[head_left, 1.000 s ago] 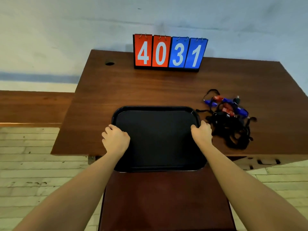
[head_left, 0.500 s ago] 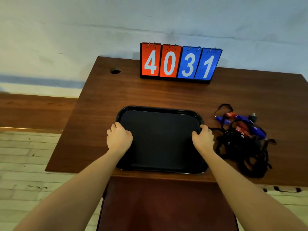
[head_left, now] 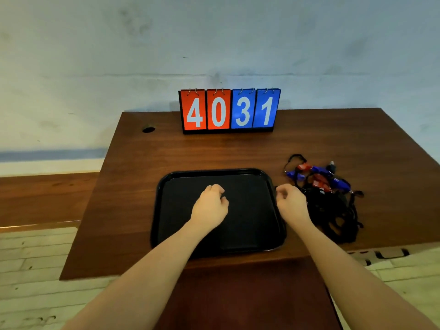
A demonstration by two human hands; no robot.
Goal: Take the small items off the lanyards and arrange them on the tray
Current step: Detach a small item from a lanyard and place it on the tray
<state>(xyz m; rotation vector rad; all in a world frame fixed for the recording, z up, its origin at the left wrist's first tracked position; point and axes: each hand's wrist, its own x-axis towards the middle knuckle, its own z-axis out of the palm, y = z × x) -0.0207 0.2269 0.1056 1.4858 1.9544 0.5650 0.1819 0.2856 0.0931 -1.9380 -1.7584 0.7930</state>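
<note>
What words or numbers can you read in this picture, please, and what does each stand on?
"4" and "0", white, on the red cards of the flip scoreboard at the desk's far edge.
"3" and "1", white, on its blue cards.
No other text can be read anywhere else.

The setting reads as a plain data-recording station in a bare room, not a home or a shop. A dark wooden desk [head_left: 238, 151] stands against a painted wall [head_left: 214, 44] that is scuffed and carries a blue stripe low on its left. A cable hole [head_left: 148, 129] is cut near the desk's far left corner, as on office furniture. At the far edge, centred, stands a flip scoreboard [head_left: 229, 110] with ring-bound cards reading 4031, two red and two blue, in the manner of a take number. A lower wooden ledge [head_left: 42, 198] runs along the left. The floor [head_left: 31, 270] is pale, worn brick or tile.
</note>
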